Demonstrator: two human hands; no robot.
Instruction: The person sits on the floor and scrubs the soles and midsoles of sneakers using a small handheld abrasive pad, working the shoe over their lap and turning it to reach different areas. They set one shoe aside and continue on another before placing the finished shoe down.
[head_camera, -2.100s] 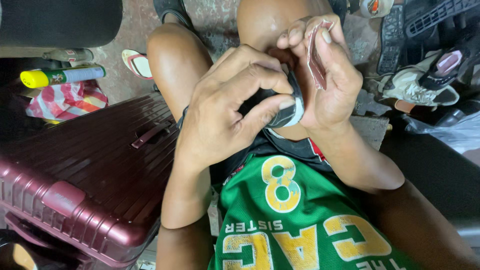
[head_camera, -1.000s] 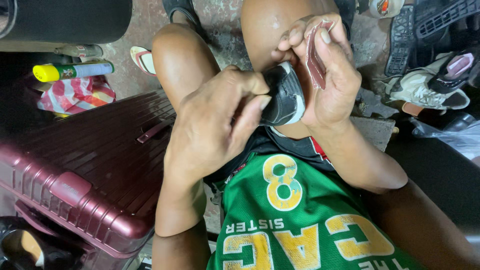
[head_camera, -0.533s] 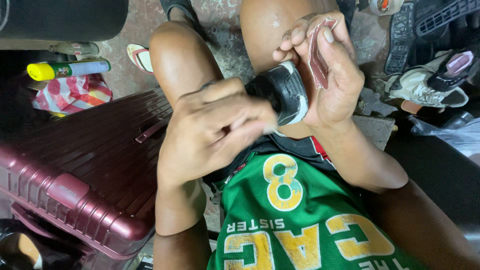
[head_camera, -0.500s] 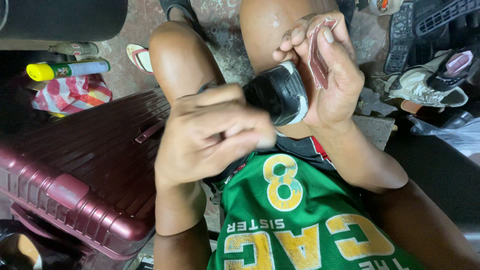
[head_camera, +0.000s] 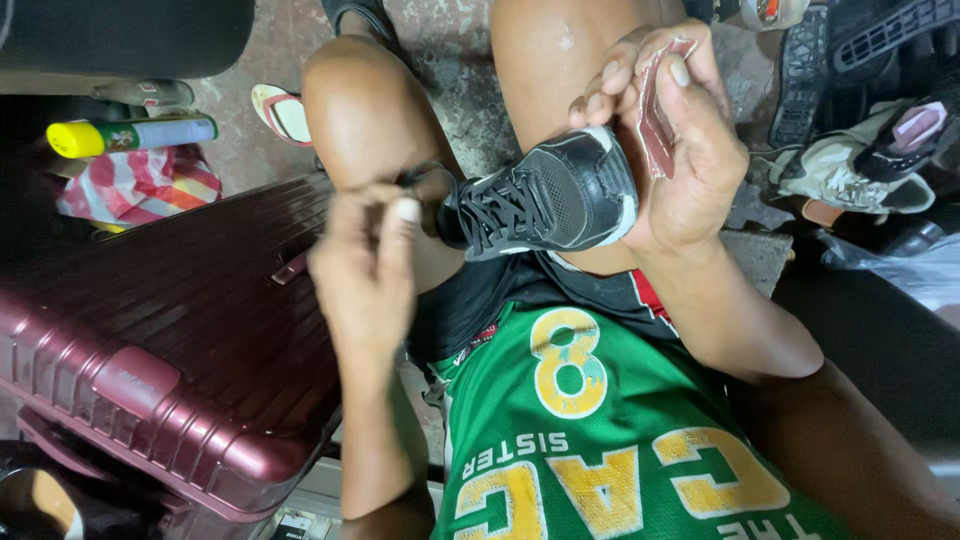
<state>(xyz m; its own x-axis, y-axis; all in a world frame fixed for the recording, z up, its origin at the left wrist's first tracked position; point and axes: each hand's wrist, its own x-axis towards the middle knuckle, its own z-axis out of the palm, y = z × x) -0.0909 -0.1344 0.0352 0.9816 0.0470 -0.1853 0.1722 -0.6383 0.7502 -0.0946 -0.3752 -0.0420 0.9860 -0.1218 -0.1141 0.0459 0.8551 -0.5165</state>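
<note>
A black sneaker (head_camera: 545, 198) with black laces and a pale sole lies sideways over my lap, toe pointing right. My right hand (head_camera: 672, 140) cups its toe end and also pinches a small reddish folded piece (head_camera: 655, 110) between thumb and fingers. My left hand (head_camera: 368, 265) is blurred, off to the left of the shoe's heel, fingers pinched together near the lace ends; whether it grips a lace I cannot tell. My bare knees and green jersey fill the middle.
A dark red hard-shell suitcase (head_camera: 170, 350) lies at the left. Behind it are a yellow-capped spray can (head_camera: 130, 135), a striped cloth (head_camera: 140, 190) and a flip-flop (head_camera: 283, 112). Several worn shoes (head_camera: 850, 165) are piled at the right on the concrete floor.
My left hand has come off the shoe and pulled away down-left. The sneaker, earlier mostly covered, now shows its whole laced top. My right hand has kept its hold.
</note>
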